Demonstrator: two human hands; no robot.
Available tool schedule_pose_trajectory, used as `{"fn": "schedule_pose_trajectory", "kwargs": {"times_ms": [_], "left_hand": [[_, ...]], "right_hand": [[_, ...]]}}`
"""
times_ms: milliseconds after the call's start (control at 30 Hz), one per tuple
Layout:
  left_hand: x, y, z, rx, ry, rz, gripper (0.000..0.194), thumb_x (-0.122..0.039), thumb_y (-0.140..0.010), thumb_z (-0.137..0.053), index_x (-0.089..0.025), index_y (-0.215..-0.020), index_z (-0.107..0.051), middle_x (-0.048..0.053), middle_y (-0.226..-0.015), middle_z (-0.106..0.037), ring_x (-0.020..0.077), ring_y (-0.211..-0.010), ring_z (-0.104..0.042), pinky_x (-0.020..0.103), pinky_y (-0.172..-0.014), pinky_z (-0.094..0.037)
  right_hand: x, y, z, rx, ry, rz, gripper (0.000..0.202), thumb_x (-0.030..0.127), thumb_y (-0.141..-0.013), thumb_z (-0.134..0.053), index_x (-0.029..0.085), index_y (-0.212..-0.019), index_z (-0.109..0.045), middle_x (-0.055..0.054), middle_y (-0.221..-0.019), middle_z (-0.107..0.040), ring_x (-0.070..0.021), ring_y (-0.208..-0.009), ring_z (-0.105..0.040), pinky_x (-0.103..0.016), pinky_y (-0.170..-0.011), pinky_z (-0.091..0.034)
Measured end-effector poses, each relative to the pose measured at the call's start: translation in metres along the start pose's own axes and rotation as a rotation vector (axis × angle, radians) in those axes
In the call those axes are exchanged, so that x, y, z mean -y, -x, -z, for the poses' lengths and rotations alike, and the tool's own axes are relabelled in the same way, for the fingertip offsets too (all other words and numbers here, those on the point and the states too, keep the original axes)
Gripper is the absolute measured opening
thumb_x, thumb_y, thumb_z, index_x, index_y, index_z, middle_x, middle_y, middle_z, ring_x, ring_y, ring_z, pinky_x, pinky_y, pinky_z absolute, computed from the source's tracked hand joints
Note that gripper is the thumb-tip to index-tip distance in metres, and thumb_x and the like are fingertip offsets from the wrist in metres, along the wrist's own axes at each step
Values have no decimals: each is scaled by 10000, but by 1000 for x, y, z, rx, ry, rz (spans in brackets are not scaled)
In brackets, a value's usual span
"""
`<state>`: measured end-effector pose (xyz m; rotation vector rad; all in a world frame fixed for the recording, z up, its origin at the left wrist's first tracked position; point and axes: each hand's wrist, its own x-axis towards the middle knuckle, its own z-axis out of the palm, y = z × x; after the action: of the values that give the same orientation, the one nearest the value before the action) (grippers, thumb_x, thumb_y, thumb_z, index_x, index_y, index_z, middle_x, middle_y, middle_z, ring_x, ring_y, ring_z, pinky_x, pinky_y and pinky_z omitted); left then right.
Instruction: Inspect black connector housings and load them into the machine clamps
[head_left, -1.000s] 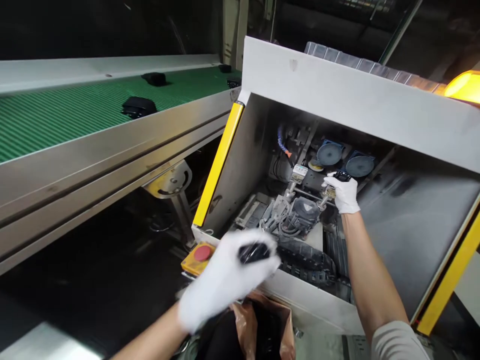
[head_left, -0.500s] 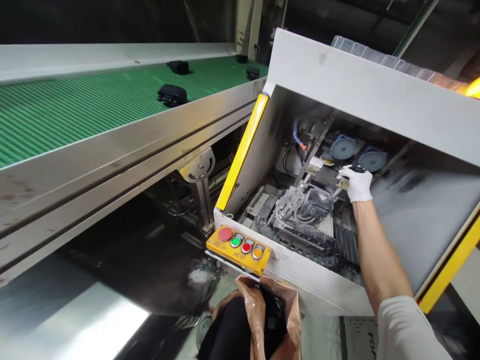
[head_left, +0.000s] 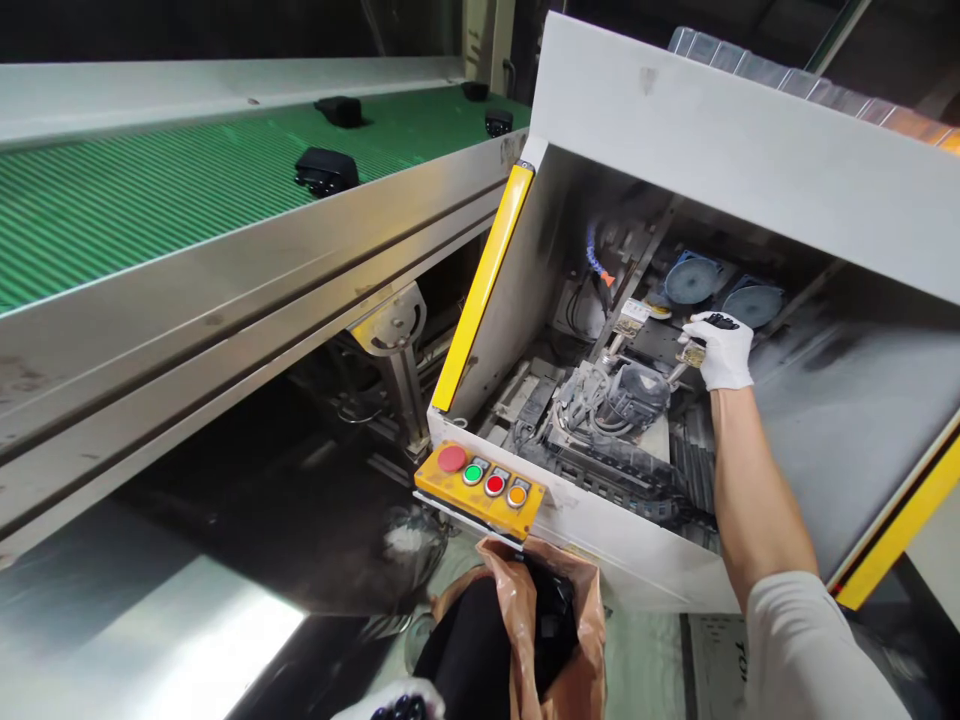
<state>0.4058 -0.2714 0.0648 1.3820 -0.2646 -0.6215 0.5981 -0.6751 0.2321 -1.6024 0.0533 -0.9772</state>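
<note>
right hand (head_left: 724, 350): gloved, gripping a black part (head_left: 721, 321) just beside the metal holder (head_left: 691, 354) inside the machine (head_left: 742, 150); we cannot tell whether part and holder touch.
left hand (head_left: 426, 692): at the near edge, mostly cut off, apparently curled round a second black part (head_left: 405, 709).
holder work: we seem to be positioning the right-hand part; we judge that calls for a steady hold and careful lining up.
carton (head_left: 716, 665): we read "to", the rest cut off by our sleeve (head_left: 795, 625).
button box (head_left: 480, 500): tags too small to read.
</note>
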Motion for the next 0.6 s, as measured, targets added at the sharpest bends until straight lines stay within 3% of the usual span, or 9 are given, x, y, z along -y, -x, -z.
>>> {"fn": "schedule_pose_trajectory", "kwargs": {"times_ms": [133,333,400,467,600], "left_hand": [[-3,-1,0,4,16,9,60,-315,-811,-788,-272,-779,-760,25,-948,-818,497,-1337,-601,735,-1035,-563],[12,-22,-54,-145,57,-51,76,-323,-783,-771,-303,-855,-787,32,-852,-801,493,-1276,-644,704,-937,-602],[11,-18,-59,-195,57,-32,108,-343,-791,-763,-319,-891,-798,37,-857,-797,480,-1249,-660,684,-926,-606],[7,1,-47,-182,68,23,159,-357,-812,-765,-331,-964,-805,45,-930,-796,445,-1220,-674,641,-911,-619],[-5,72,-1,-84,101,97,378,-427,-882,-775,-280,-1225,-720,73,-1213,-721,327,-1172,-672,471,-882,-635]], "right_hand": [[-1,-1,0,-8,35,30,175,167,-484,-830,176,-610,-708,30,-532,-649,-147,-463,-626,-240,-422,-535],[1,-2,-1,1,44,27,169,197,-492,-833,169,-607,-712,25,-544,-650,-136,-462,-615,-251,-444,-553],[2,-3,-1,-1,45,22,169,182,-485,-830,156,-601,-710,17,-539,-647,-132,-458,-614,-234,-438,-535],[3,-3,-1,0,54,15,174,154,-469,-828,152,-593,-706,16,-537,-648,-126,-456,-609,-225,-435,-522],[4,-3,-3,-17,45,-18,182,165,-491,-822,171,-605,-681,33,-524,-628,-130,-452,-605,-232,-429,-513]]}}
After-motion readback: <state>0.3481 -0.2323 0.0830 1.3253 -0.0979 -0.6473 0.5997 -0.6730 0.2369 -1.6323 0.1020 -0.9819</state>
